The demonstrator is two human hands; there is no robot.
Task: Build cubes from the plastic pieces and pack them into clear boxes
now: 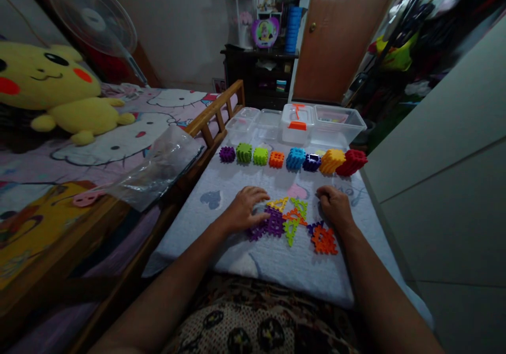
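My left hand (248, 210) is open, its fingers spread beside the loose plastic interlocking pieces on the cloth, with the thumb over the edge of a purple square piece (275, 223). Another purple piece (256, 233) lies partly beneath that hand. Close by are a yellow triangle (278, 204), a lime triangle (299, 206), an orange triangle (294, 216) and a second lime triangle (291, 232). My right hand (335, 206) rests on the cloth with its fingers curled in, and I see nothing in it. Below it lie an orange piece (324, 239) and a dark purple triangle (315, 227).
Behind the hands runs a row of stacked pieces by colour, from a purple stack (227, 154) to a red stack (351, 162). Farther back are a lidded clear box (297, 127) and an open clear bin (340, 125). A wooden bed rail (213, 122) borders the left side.
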